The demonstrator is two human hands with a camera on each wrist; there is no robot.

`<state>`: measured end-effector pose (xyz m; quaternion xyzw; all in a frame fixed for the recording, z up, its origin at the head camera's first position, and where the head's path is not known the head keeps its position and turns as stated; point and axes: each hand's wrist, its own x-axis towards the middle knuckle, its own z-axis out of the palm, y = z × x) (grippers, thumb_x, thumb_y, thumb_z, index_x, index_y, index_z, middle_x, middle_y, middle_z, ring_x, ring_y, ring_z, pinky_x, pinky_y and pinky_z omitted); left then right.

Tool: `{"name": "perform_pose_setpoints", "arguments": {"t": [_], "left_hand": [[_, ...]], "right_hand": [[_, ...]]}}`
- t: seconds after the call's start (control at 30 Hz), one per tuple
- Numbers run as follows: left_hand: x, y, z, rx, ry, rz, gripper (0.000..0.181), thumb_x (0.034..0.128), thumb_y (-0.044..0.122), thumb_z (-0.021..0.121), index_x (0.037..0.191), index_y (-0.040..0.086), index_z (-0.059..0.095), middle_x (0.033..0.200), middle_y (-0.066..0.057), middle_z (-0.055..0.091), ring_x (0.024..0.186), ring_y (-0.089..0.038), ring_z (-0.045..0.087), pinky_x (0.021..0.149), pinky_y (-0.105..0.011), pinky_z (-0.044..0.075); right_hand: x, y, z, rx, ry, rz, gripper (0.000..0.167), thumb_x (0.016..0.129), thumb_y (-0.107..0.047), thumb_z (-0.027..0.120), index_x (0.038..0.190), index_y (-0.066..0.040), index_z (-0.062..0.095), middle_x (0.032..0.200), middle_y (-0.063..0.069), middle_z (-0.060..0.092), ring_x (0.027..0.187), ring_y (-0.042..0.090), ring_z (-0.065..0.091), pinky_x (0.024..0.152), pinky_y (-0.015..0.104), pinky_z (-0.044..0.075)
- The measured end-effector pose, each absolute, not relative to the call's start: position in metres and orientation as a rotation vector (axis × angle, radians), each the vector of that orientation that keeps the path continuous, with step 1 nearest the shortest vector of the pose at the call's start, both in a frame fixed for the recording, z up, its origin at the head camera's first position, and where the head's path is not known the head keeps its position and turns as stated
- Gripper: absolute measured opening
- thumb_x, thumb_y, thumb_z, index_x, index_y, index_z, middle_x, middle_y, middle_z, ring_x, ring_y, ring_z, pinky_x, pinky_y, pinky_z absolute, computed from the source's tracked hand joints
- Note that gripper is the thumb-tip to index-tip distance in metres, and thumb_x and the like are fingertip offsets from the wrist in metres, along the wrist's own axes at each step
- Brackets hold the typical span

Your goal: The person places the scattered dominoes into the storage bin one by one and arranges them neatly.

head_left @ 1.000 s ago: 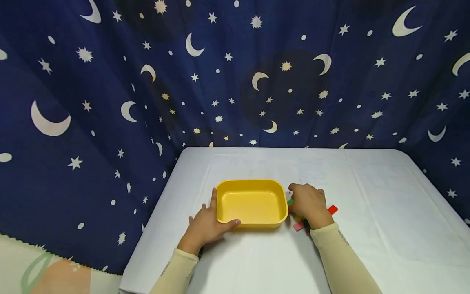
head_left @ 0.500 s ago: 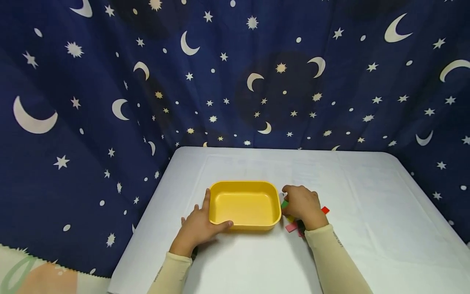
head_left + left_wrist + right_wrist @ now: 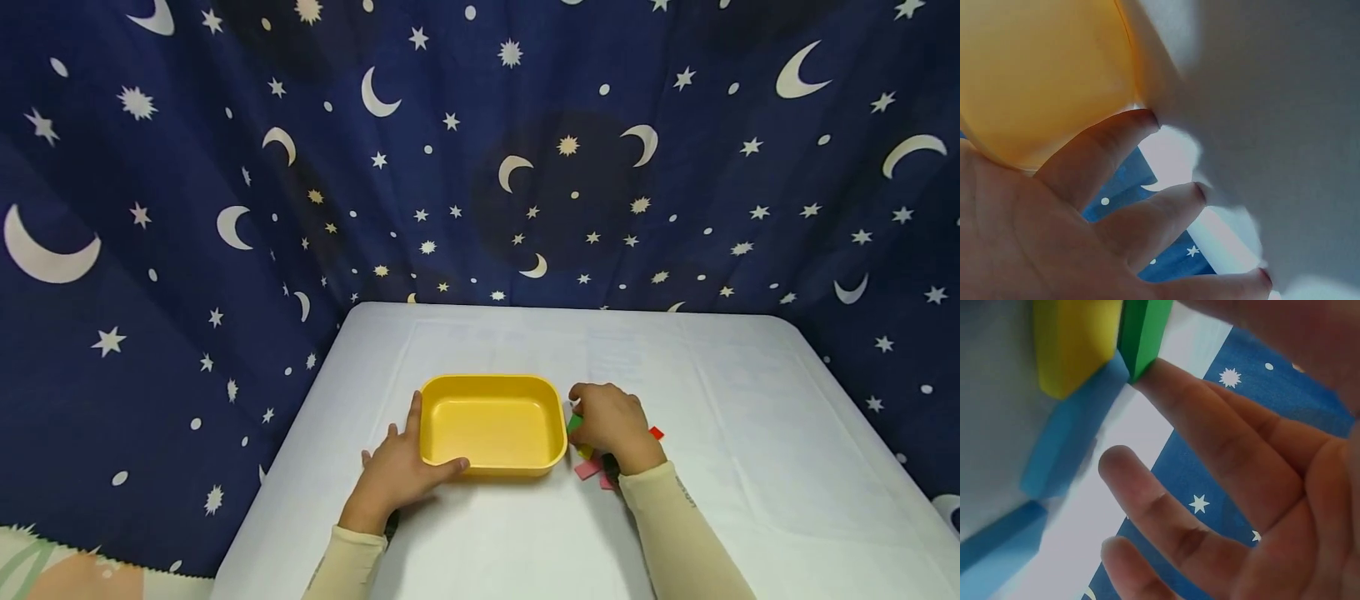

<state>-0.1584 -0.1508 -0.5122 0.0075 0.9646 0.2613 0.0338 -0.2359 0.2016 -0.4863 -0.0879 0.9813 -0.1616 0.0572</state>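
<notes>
A yellow rectangular tray [image 3: 492, 427] sits on the white table. My left hand [image 3: 401, 471] steadies its near left corner, fingers spread and straight, forefinger along the left side and thumb at the front edge. To the tray's right, my right hand [image 3: 613, 423] reaches down over a group of small coloured blocks. It pinches a green block [image 3: 1145, 337] between thumb and forefinger, the other fingers held apart. Beside the green block are a yellow block [image 3: 1075, 347] and a blue block [image 3: 1079, 434]; another blue block [image 3: 1004, 547] lies farther off. My right hand partly hides the group in the head view.
Pink blocks [image 3: 588, 470] lie near my right wrist, and a red block [image 3: 656, 433] shows beyond it. A dark blue curtain [image 3: 450, 167] with moons and stars hangs behind the white table [image 3: 735, 467].
The whole head view has shifted, so tray and hands appear farther left and slightly lower. More of the green block shows at my right fingertips. My left hand stays at the tray's corner.
</notes>
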Motion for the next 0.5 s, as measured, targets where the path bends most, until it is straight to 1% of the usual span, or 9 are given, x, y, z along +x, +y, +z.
{"name": "perform_pose_setpoints", "arguments": {"t": [0.17, 0.37, 0.5], "left_hand": [[-0.160, -0.149, -0.510, 0.035, 2.982, 0.822, 0.144, 0.0658, 0.097, 0.065, 0.172, 0.024, 0.000, 0.143, -0.015, 0.064, 0.147, -0.049, 0.042, 0.100, -0.092, 0.020], [-0.158, -0.150, -0.509, 0.010, 2.969, 0.809, 0.144, 0.0666, 0.095, 0.067, 0.171, 0.027, -0.004, 0.143, -0.016, 0.064, 0.148, -0.048, 0.040, 0.102, -0.091, 0.018], [-0.157, -0.152, -0.509, 0.014, 2.969, 0.811, 0.143, 0.0665, 0.095, 0.068, 0.171, 0.029, -0.004, 0.142, -0.017, 0.065, 0.148, -0.049, 0.040, 0.101, -0.091, 0.019]], "right_hand": [[-0.242, 0.205, -0.481, -0.275, 2.941, -0.505, 0.068, 0.070, -0.024, 0.097, 0.131, -0.011, 0.070, 0.105, -0.001, 0.076, 0.093, 0.023, 0.066, 0.087, 0.058, 0.049], [-0.245, 0.204, -0.474, -0.364, 2.978, -0.503, 0.066, 0.074, -0.019, 0.093, 0.135, -0.014, 0.068, 0.112, -0.001, 0.076, 0.103, 0.029, 0.067, 0.090, 0.062, 0.049], [-0.246, 0.200, -0.465, -0.389, 3.049, -0.473, 0.065, 0.077, -0.019, 0.092, 0.136, -0.014, 0.068, 0.114, 0.000, 0.077, 0.104, 0.032, 0.067, 0.091, 0.064, 0.048]]}}
